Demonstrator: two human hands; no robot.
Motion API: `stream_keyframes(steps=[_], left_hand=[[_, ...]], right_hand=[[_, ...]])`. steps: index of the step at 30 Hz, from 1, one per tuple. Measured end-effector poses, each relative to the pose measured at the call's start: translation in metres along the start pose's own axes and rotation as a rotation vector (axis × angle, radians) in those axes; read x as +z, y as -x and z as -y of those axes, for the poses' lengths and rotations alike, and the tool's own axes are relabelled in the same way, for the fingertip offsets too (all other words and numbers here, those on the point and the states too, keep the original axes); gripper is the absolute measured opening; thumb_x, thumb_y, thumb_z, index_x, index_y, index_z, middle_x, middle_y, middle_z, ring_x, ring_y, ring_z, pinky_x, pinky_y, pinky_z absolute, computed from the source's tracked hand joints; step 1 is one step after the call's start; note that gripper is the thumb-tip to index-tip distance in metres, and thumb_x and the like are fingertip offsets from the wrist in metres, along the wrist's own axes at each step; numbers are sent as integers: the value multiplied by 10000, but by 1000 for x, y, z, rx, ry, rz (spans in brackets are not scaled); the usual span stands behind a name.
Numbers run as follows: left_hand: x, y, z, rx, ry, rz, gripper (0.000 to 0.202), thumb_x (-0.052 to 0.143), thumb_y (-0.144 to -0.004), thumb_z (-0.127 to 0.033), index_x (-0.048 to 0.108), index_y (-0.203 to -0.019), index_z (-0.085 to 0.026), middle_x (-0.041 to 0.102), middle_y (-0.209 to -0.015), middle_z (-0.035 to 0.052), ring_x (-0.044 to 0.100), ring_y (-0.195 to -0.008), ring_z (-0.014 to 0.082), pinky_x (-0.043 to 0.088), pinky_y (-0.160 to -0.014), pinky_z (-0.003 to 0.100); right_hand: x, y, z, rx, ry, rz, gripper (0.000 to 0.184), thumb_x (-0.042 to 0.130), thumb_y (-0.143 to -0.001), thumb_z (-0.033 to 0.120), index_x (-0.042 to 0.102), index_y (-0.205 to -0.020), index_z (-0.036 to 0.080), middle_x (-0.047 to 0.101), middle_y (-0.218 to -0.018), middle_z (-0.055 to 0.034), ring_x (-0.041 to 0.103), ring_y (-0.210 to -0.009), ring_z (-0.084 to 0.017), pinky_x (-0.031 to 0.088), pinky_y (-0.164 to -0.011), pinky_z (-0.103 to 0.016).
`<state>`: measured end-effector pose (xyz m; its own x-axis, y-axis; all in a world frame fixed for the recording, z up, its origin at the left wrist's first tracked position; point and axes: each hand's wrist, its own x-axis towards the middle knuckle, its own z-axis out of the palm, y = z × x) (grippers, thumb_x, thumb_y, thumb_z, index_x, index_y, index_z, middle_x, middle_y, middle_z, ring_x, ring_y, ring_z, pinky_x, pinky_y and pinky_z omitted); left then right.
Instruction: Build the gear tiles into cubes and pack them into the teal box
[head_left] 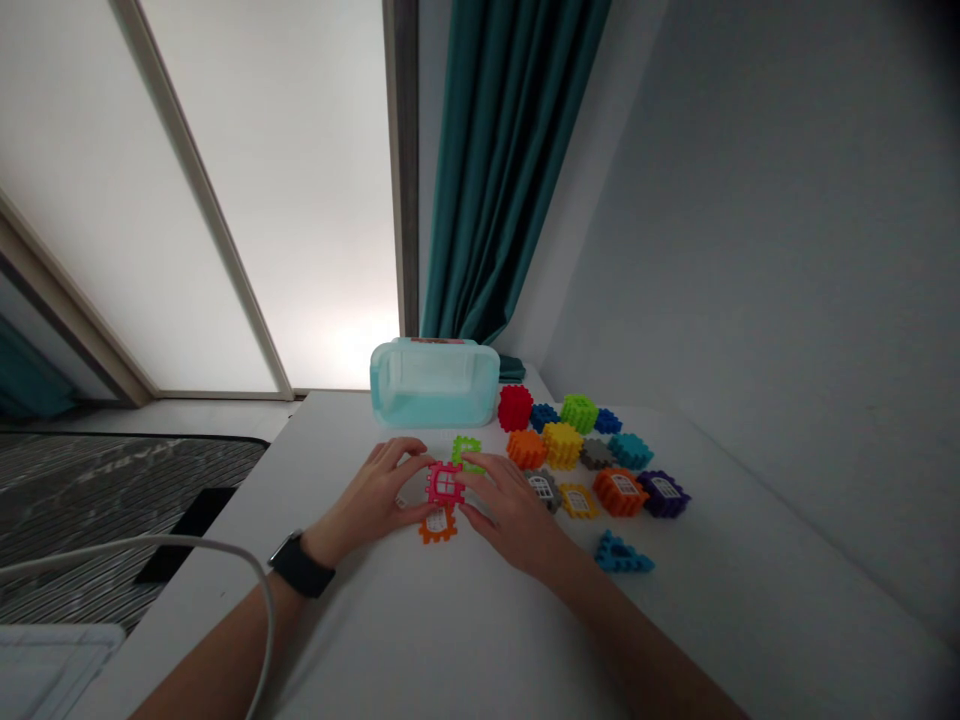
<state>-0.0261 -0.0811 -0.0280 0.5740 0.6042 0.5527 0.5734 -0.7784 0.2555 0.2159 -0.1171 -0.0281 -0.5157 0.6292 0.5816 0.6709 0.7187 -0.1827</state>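
Observation:
Both my hands meet over a pink window tile [445, 483] held upright on the white table [450, 640]. My left hand [375, 495], with a black watch on the wrist, pinches the tile's left edge. My right hand [504, 505] pinches its right edge. An orange window tile [437, 524] lies flat just below the pink one, between my hands. A green tile [466, 450] lies just behind my fingers.
A pale blue plastic tub [433, 381] lies on its side at the table's back. Several coloured interlocking blocks [570, 440] sit to the right, with a blue triangle piece [621, 554] nearer me. A white cable [150, 545] crosses my left arm. A grey wall runs along the right.

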Motion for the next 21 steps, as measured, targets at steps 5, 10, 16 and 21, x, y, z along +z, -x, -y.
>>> stream_keyframes(steps=[5, 10, 16, 21], left_hand=[[-2, 0, 0, 25, 11, 24, 428, 711, -843, -367, 600, -1232, -225, 595, -1187, 113, 599, -1078, 252, 491, -941, 402], [0, -1, -2, -3, 30, -45, 327, 678, -875, -361, 616, -1163, -217, 618, -1127, 105, 606, -1049, 244, 503, -902, 390], [4, -1, -2, -9, -4, -67, 170, 577, -938, -291, 641, -1069, -204, 632, -1045, 86, 611, -962, 219, 502, -847, 368], [4, 0, 3, -26, -44, -111, 162, 528, -960, -256, 672, -1022, -213, 624, -1022, 81, 609, -946, 209, 499, -830, 350]], right_hand=[[-3, 1, -3, -41, -47, 67, 320, 582, -921, 175, 575, -1237, 224, 602, -1306, -114, 559, -1207, -261, 495, -1001, -491], [0, -1, 3, -2, -8, -58, 321, 589, -897, 163, 586, -1211, 229, 629, -1211, -120, 592, -1127, -267, 509, -962, -491], [3, -3, 5, 31, 32, -133, 264, 607, -905, 198, 607, -1168, 218, 631, -1153, -118, 591, -1082, -263, 513, -933, -459], [4, -2, 4, 10, 14, -93, 198, 558, -939, 181, 628, -1118, 230, 664, -1077, -92, 608, -1022, -242, 511, -912, -452]])
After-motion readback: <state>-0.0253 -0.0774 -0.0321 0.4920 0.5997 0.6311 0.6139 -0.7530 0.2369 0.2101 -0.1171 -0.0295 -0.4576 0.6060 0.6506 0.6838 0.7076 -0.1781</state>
